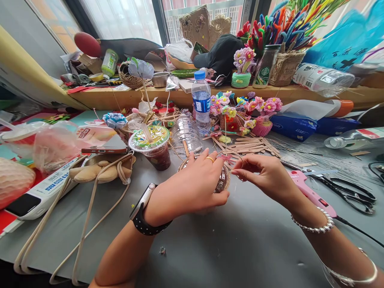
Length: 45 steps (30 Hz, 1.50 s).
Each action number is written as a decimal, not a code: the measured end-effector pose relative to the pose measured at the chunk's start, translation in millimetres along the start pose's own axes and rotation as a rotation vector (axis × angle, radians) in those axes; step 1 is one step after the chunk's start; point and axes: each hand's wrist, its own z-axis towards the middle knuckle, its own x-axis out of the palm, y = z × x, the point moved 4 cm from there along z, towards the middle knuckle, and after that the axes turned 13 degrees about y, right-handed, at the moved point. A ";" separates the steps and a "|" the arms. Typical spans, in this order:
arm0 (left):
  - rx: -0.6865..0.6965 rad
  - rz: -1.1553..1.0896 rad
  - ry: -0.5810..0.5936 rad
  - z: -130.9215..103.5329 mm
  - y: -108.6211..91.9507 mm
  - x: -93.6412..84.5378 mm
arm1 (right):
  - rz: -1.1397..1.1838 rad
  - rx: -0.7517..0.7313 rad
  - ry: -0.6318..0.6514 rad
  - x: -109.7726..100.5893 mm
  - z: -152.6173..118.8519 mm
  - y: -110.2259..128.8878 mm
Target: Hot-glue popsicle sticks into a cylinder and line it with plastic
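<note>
My left hand [192, 180] lies over a twine-wrapped plastic bottle piece [222, 182], gripping it from above with the fingers spread across it. Clear, ridged plastic shows inside its twine rim; the rest is hidden under the hand. Just to the right, my right hand [264, 174] pinches a thin strand of twine [235, 153] between thumb and forefinger. Part of the strand loops above the bottle piece. A pink glue gun [312, 194] and black scissors [351, 194] lie beside my right wrist.
A lidded drink cup [150, 146], a clear bottle [187, 134] and a blue-capped water bottle [201, 104] stand or lie beyond my hands. Flat wooden sticks [252, 146] are scattered behind them. At left sit a corded bag [102, 172] and a phone [105, 149]. Crafted flowers [231, 108] line the back.
</note>
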 end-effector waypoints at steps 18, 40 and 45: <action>-0.021 0.015 -0.007 0.0 -1.2 -0.4 | -0.001 0.010 0.000 0.5 0.5 1.0; 0.294 -0.048 0.051 -6.0 2.9 -15.0 | -0.129 0.077 0.232 -20.8 -14.0 5.5; 0.043 0.010 -0.042 -8.8 8.0 -10.0 | -0.140 0.059 0.243 -21.3 -12.8 6.0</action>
